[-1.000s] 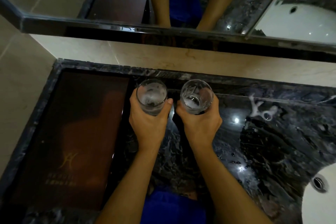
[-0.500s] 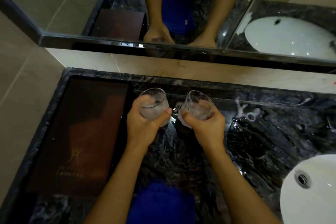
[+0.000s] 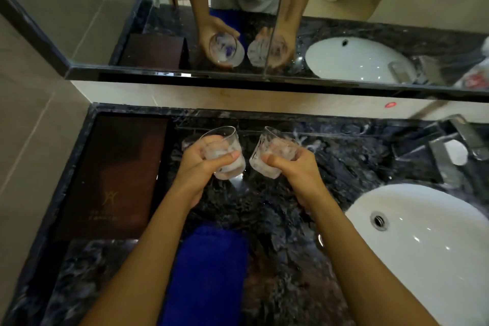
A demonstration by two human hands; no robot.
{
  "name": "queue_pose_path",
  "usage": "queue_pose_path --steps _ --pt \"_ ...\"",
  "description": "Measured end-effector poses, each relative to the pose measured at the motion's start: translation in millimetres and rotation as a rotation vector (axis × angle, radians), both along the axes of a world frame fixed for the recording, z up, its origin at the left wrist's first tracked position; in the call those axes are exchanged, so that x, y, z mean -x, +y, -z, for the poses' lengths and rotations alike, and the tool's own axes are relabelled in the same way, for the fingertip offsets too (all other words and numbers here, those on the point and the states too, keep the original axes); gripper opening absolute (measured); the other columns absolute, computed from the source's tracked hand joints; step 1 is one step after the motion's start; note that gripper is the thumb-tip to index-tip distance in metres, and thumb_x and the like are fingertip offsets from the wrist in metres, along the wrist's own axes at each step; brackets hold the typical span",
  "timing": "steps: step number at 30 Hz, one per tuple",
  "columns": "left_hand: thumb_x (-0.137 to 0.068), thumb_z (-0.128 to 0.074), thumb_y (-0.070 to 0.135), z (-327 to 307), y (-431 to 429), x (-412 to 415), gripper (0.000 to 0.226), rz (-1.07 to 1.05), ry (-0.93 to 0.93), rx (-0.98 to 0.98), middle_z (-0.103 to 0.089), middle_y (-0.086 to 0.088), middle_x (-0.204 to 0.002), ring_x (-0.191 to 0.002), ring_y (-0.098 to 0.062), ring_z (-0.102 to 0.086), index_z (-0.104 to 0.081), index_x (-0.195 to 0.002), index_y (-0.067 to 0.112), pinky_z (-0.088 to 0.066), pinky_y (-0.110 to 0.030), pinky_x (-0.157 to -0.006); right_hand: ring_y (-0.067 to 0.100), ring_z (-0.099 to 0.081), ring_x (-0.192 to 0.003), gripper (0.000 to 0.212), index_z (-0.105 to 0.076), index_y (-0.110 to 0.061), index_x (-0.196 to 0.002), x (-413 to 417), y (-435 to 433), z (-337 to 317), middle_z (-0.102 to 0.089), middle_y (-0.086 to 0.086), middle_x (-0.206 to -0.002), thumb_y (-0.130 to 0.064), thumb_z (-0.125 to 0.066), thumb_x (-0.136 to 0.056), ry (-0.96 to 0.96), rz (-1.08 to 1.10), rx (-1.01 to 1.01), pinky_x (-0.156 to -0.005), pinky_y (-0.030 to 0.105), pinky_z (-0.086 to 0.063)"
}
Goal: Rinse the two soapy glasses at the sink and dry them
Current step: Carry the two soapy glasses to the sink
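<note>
My left hand (image 3: 197,169) grips one soapy clear glass (image 3: 227,140), lifted above the dark marble counter (image 3: 277,209) and tilted away from me. My right hand (image 3: 296,169) grips the second soapy glass (image 3: 264,164), tilted to the left, mouth toward the wall. Both glasses are streaked with white foam and nearly touch each other. The white sink basin (image 3: 428,243) lies low at the right, and its metal faucet (image 3: 460,137) stands behind it. A folded blue towel (image 3: 206,275) lies on the counter between my forearms.
A dark brown tray (image 3: 119,174) with a gold logo sits on the counter at the left. A mirror (image 3: 264,21) runs along the wall and reflects my hands, the glasses and the basin. Foam smears (image 3: 309,143) mark the counter near the wall.
Both hands have lifted the glasses off the counter and tilted them away from me. The view has shifted right, bringing more of the sink, the faucet and the towel into sight.
</note>
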State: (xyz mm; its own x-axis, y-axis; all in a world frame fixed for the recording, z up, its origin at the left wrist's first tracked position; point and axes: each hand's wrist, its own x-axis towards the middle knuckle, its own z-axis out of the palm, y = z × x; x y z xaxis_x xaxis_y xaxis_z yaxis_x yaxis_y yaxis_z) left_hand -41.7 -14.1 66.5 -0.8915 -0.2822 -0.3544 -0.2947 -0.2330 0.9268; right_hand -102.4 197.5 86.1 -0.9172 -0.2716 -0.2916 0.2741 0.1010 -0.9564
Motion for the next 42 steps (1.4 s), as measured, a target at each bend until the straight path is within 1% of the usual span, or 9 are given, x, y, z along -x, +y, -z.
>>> queue_pose_path --steps 4,9,14,17,20,24,27,34,42 --pt "-0.059 -0.096 0.025 -19 32 -14 0.07 0.009 0.022 -0.006 -0.076 -0.009 -0.117 -0.11 -0.024 -0.073 -0.068 -0.123 0.013 -0.059 -0.032 -0.085 0.018 -0.077 -0.091 0.021 -0.077 -0.018 -0.097 -11 32 -15 -0.081 0.0 -0.095 -0.002 -0.08 -0.083 0.008 0.0 0.011 -0.083 0.031 -0.061" --pt "-0.062 -0.095 0.023 -34 84 -35 0.063 0.003 0.044 0.02 -0.076 -0.01 -0.116 -0.11 -0.026 -0.072 -0.07 -0.119 0.015 -0.059 -0.038 -0.091 0.025 -0.076 -0.097 0.026 -0.076 -0.007 -0.107 -29 84 -25 -0.08 0.007 -0.101 -0.004 -0.081 -0.082 -0.022 -0.022 0.009 -0.09 0.04 -0.06" --pt "-0.055 -0.096 0.022 -40 147 -60 0.065 0.005 0.041 0.009 -0.076 -0.009 -0.111 -0.108 -0.027 -0.073 -0.07 -0.115 0.014 -0.058 -0.033 -0.083 0.023 -0.076 -0.097 0.025 -0.077 -0.01 -0.105 -54 145 -29 -0.08 0.005 -0.101 -0.005 -0.082 -0.081 -0.039 -0.045 0.021 -0.088 0.036 -0.061" --pt "-0.051 -0.095 0.032 -38 182 -76 0.073 -0.008 0.023 0.037 -0.076 -0.011 -0.112 -0.106 -0.026 -0.073 -0.07 -0.117 0.013 -0.059 -0.038 -0.087 0.017 -0.077 -0.094 0.026 -0.076 -0.013 -0.104 -67 180 -29 -0.081 0.0 -0.098 -0.005 -0.083 -0.08 -0.035 -0.075 0.011 -0.08 0.027 -0.06" --pt "-0.05 -0.094 0.034 -39 214 -93 0.073 -0.007 0.01 0.056 -0.077 -0.005 -0.106 -0.101 -0.021 -0.074 -0.07 -0.115 0.012 -0.059 -0.034 -0.084 0.01 -0.076 -0.09 0.026 -0.076 -0.019 -0.099 -82 212 -32 -0.081 -0.006 -0.094 -0.003 -0.082 -0.08 -0.025 -0.119 0.012 -0.073 0.017 -0.057" --pt "-0.061 -0.093 0.023 -39 243 -117 0.064 0.011 -0.028 0.076 -0.078 -0.007 -0.109 -0.106 -0.025 -0.073 -0.069 -0.119 0.011 -0.058 -0.041 -0.093 0.014 -0.076 -0.091 0.024 -0.076 -0.02 -0.096 -101 245 -31 -0.081 0.0 -0.095 -0.005 -0.084 -0.078 -0.023 -0.151 -0.018 -0.076 0.02 -0.058" --pt "-0.062 -0.094 0.018 -39 260 -134 0.064 0.017 -0.062 0.078 -0.077 -0.007 -0.11 -0.11 -0.027 -0.072 -0.069 -0.121 0.011 -0.058 -0.037 -0.093 0.016 -0.076 -0.093 0.026 -0.076 -0.019 -0.098 -116 262 -29 -0.08 0.001 -0.097 -0.006 -0.085 -0.078 -0.036 -0.166 -0.033 -0.077 0.022 -0.059" --pt "-0.046 -0.094 0.047 -32 280 -167 0.079 0.079 -0.123 0.177 -0.071 -0.004 -0.123 -0.117 -0.024 -0.066 -0.07 -0.116 0.023 -0.053 -0.05 -0.105 0.016 -0.076 -0.091 0.032 -0.075 -0.009 -0.106 -152 286 -20 -0.08 0.002 -0.096 -0.009 -0.087 -0.076 -0.052 -0.142 -0.095 -0.075 0.021 -0.057" --pt "-0.055 -0.092 0.032 -28 293 -195 0.06 0.133 -0.107 0.186 -0.07 0.0 -0.116 -0.113 -0.025 -0.067 -0.069 -0.109 0.02 -0.054 -0.047 -0.102 0.004 -0.074 -0.091 0.034 -0.074 -0.024 -0.105 -193 311 -17 -0.079 -0.008 -0.097 -0.017 -0.089 -0.075 -0.038 -0.076 -0.159 -0.075 0.016 -0.057"
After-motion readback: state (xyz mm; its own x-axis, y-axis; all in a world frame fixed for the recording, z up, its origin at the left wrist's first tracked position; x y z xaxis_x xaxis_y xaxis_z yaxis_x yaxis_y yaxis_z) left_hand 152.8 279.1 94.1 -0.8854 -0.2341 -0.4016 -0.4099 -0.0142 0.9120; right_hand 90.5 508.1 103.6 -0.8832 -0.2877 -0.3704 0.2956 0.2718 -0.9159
